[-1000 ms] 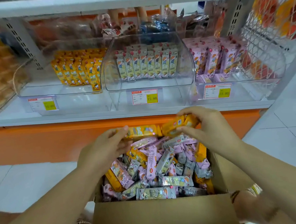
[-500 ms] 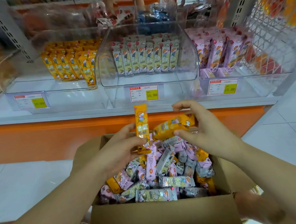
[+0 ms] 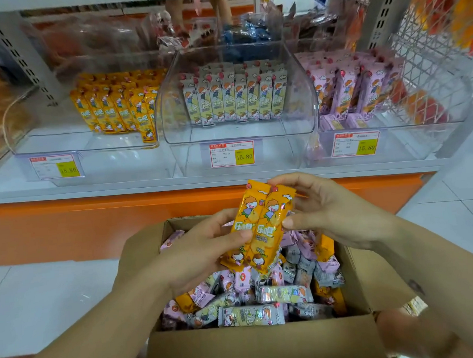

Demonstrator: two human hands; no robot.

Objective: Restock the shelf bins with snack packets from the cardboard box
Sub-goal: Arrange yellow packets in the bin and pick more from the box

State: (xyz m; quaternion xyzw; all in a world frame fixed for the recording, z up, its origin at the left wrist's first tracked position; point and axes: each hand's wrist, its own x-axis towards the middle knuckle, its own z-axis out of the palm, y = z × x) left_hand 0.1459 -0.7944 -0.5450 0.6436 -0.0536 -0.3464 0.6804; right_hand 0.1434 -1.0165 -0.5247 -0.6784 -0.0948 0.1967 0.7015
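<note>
Both orange packets now stand side by side and nearly upright between the hands; half a second earlier one lay slanted in the right hand while the left held the other alone.

Head camera: the left hand (image 3: 206, 252) curls its fingers around the lower half of the two orange snack packets (image 3: 260, 227), thumb pressed on their front. The right hand (image 3: 323, 209) pinches the same pair from the other side, index finger hooked over the top edge and thumb against the right packet's side. The pair is held above the open cardboard box (image 3: 262, 343), which sits on the white tiled floor (image 3: 43, 301) and is filled with a loose jumble of mixed packets (image 3: 264, 296) in pink, grey-green and orange.

Behind the box, a white shelf (image 3: 119, 186) over an orange base panel (image 3: 66, 225) carries three clear plastic bins. The left bin (image 3: 61, 142) holds a row of orange packets standing at its back. The middle bin (image 3: 303, 105) holds upright grey-green packets (image 3: 236, 98), its front half bare. The right bin (image 3: 393, 130) holds pink packets (image 3: 357, 88). Each bin front bears a price label (image 3: 231, 154) with a yellow patch reading 15.80. A wire rack (image 3: 431, 70) stands at far right.
</note>
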